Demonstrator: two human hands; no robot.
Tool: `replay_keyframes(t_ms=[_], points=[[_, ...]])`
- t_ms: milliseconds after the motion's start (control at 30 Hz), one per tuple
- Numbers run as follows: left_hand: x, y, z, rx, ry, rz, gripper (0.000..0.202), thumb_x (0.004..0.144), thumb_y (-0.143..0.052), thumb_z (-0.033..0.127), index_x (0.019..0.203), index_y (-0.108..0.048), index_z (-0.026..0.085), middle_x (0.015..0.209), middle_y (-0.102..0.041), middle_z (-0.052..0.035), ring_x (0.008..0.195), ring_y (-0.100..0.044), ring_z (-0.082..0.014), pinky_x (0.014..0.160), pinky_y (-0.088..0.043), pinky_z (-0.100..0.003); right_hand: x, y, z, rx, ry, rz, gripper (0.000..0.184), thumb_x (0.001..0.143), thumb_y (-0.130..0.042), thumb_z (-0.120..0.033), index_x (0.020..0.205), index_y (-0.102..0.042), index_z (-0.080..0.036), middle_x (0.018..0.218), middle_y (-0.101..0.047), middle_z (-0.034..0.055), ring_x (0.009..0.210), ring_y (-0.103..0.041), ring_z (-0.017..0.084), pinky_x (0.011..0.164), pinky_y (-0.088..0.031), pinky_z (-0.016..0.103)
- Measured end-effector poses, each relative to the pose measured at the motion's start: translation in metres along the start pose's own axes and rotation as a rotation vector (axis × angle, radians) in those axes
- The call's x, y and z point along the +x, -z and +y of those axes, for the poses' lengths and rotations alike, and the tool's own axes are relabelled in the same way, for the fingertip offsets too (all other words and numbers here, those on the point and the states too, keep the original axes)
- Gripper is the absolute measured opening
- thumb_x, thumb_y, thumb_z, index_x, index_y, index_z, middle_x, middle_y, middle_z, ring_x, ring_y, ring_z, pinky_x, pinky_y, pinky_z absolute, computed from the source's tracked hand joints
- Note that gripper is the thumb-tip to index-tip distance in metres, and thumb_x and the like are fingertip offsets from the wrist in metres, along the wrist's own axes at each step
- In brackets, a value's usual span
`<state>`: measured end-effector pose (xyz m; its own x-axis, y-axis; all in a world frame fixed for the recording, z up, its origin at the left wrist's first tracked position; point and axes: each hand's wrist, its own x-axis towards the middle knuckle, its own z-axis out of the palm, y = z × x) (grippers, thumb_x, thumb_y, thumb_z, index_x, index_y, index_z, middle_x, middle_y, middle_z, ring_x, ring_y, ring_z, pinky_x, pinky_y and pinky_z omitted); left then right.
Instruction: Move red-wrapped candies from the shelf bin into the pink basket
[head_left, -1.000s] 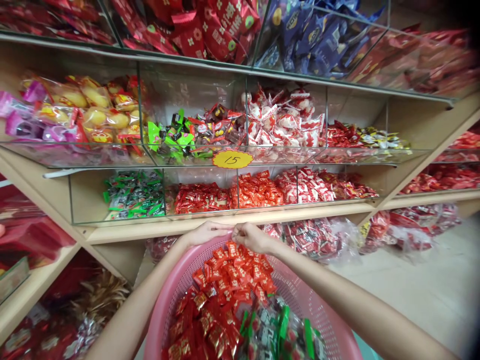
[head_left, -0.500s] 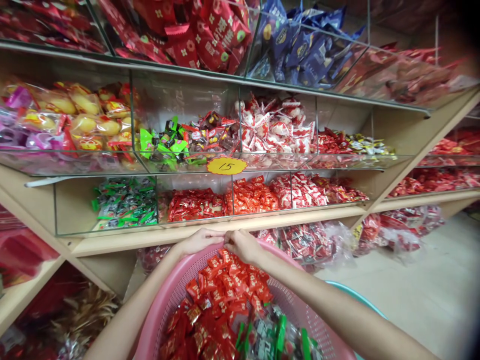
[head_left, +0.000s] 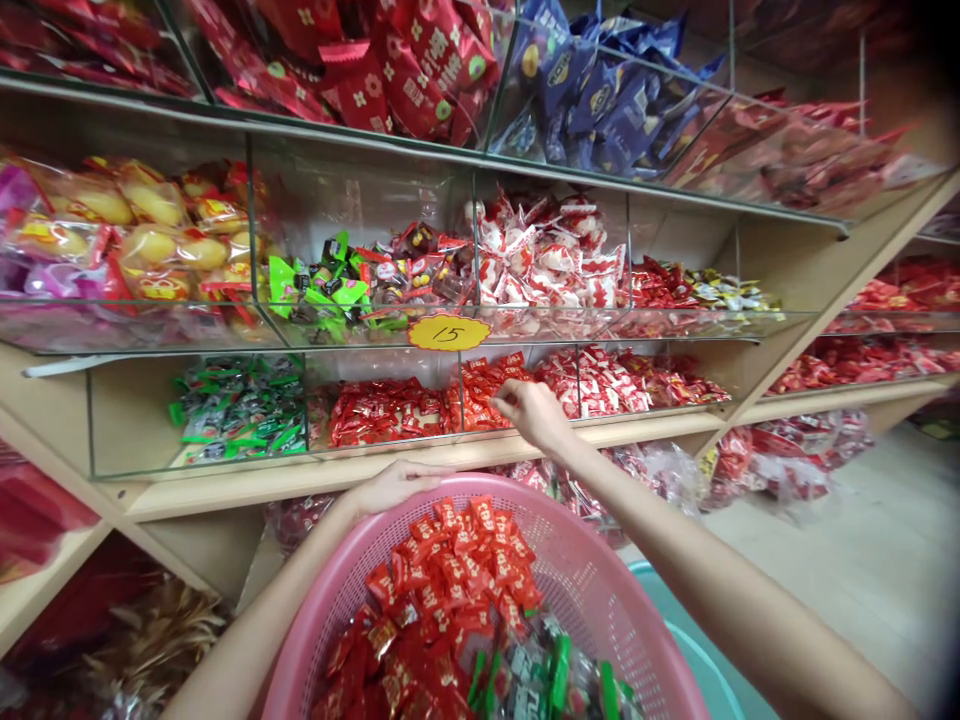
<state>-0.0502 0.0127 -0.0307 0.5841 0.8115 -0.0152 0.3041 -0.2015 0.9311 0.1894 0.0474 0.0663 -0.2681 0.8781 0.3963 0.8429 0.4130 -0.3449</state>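
- Our left hand [head_left: 394, 487] lies over the far rim of a pink basket [head_left: 585, 565] of sweets; whether its grip closes around it, we cannot tell.
- Our right hand [head_left: 534, 412] is at the bin of orange-red sweets [head_left: 484, 375], fingers curled; we cannot tell whether its grip is closed or holds one.
- We do best to steady the rim and clear the glass front when reaching.
- Hidden: right palm, left fingertips' undersides. Cut off: the basket's near edge. Blurred: red packets at far left.
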Motion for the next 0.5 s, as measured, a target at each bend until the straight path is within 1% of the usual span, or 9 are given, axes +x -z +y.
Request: replay_keyframes(t_ms=[67,100,167,233,333,433,500], points=[[0.0,0.0,-0.001,-0.013,0.006,-0.006,0.044,0.077,-0.054,0.037,0.117,-0.054,0.019,0.125,-0.05,-0.0054,0.115,-0.048,-0.0192,0.102,-0.031,-0.032,0.013,0.001,0.021,-0.011,-0.07,0.05,0.017,0.079,-0.052,-0.03,0.085,-0.065,-0.02,0.078,-0.067,0.0044,0.073,-0.06,0.016,0.064,-0.038,0.023],[0.0,0.0,-0.001,-0.016,0.012,-0.003,0.044,0.077,-0.054,0.037,0.117,-0.054,0.019,0.125,-0.05,-0.0053,0.115,-0.048,-0.0193,0.103,-0.031,-0.032,0.019,0.0,0.03,-0.017,-0.1,0.044,0.016,0.078,-0.053,-0.026,0.087,-0.065,-0.021,0.081,-0.067,0.0041,0.075,-0.06,0.015,0.066,-0.039,0.022],[0.0,0.0,0.001,-0.008,0.029,0.004,0.044,0.076,-0.055,0.037,0.116,-0.055,0.019,0.125,-0.05,-0.0054,0.115,-0.048,-0.0196,0.102,-0.031,-0.032,0.027,-0.006,0.045,-0.035,-0.145,-0.003,0.016,0.076,-0.054,-0.022,0.087,-0.066,-0.021,0.085,-0.068,0.0036,0.079,-0.06,0.015,0.068,-0.039,0.021],[-0.001,0.0,0.003,0.011,0.039,0.013,0.043,0.076,-0.055,0.038,0.115,-0.056,0.018,0.125,-0.05,-0.0055,0.114,-0.049,-0.0195,0.102,-0.032,-0.032,0.031,-0.013,0.053,-0.057,-0.181,-0.054,0.015,0.074,-0.056,-0.022,0.083,-0.068,-0.02,0.082,-0.068,0.0042,0.078,-0.06,0.016,0.066,-0.04,0.021],[-0.002,-0.001,0.006,0.035,0.04,0.016,0.043,0.077,-0.054,0.037,0.115,-0.055,0.018,0.124,-0.051,-0.005,0.115,-0.048,-0.0188,0.102,-0.032,-0.03,0.035,-0.023,0.054,-0.092,-0.237,-0.085,0.017,0.074,-0.056,-0.029,0.078,-0.069,-0.018,0.074,-0.067,0.0073,0.071,-0.061,0.018,0.061,-0.04,0.023],[-0.003,-0.002,0.008,0.039,0.045,0.017,0.042,0.078,-0.053,0.036,0.116,-0.055,0.018,0.124,-0.05,-0.0049,0.115,-0.048,-0.0182,0.103,-0.031,-0.03,0.042,-0.03,0.047,-0.125,-0.26,-0.09,0.021,0.075,-0.055,-0.031,0.082,-0.069,-0.017,0.077,-0.067,0.0093,0.074,-0.061,0.019,0.06,-0.04,0.024],[-0.003,-0.002,0.008,0.048,0.037,0.016,0.042,0.078,-0.053,0.036,0.116,-0.055,0.018,0.125,-0.05,-0.0049,0.116,-0.047,-0.0181,0.104,-0.03,-0.03,0.047,-0.034,0.039,-0.139,-0.237,-0.092,0.02,0.075,-0.055,-0.029,0.085,-0.068,-0.018,0.081,-0.067,0.0089,0.078,-0.061,0.019,0.062,-0.04,0.023]])
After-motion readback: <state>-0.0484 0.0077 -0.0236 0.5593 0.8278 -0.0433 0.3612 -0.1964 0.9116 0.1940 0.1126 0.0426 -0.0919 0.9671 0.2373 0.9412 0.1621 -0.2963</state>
